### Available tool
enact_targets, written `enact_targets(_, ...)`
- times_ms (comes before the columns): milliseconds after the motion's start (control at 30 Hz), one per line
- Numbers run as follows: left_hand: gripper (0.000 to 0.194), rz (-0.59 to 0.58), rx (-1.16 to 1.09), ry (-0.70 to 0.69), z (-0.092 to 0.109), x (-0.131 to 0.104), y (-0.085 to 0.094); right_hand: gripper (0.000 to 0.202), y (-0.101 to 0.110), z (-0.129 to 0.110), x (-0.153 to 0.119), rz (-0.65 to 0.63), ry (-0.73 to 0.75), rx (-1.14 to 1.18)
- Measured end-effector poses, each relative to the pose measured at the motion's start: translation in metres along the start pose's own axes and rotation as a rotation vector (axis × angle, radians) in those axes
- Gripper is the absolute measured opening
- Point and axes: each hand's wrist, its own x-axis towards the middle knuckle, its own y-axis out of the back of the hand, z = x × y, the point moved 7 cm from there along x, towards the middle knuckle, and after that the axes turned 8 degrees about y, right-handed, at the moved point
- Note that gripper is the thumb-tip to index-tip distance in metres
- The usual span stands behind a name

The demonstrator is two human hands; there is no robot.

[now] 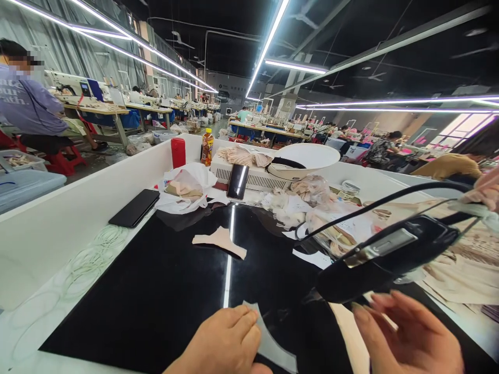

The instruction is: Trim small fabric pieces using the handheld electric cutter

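Look first at the left hand (228,335), fingers bunched together over the upper part of a translucent, grey-white, curved sheet piece (277,344), lying on the glossy black board (148,291) atop the white-walled bench (78,223); cannot tell pinching from plain pressing. Could skid on so slick a surface (shiny enough to mirror a ceiling lamp), given light or one-sided pressure. Could also lift or curl at the uncovered lower end.

At the right hand (415,332), note thumb and fingers parted, with no firm hold visible, beside a pale-peach fabric strip (349,332). Just above, slanting across, find a long black tool with a silver panel (358,283), gripped by neither hand. Might knock the knuckles or snag the strip during a careless lift, or swing from a tug on the thick black cable (423,185). Farther up the board, spot a three-armed, pale-peach fabric piece (220,240), apart from both hands; might get brushed aside by a long reach.
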Motion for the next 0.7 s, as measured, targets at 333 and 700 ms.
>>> enact_targets(333,0.069,0.046,0.009,-0.033,0.002,-0.003,-0.006,0.047,-0.081,-0.033,0.028,-0.206,-0.094,0.172)
enact_targets(700,0.061,0.071,0.0,-0.019,0.003,0.004,0.0,0.043,-0.124,-0.054,-0.023,-0.391,-0.058,0.539)
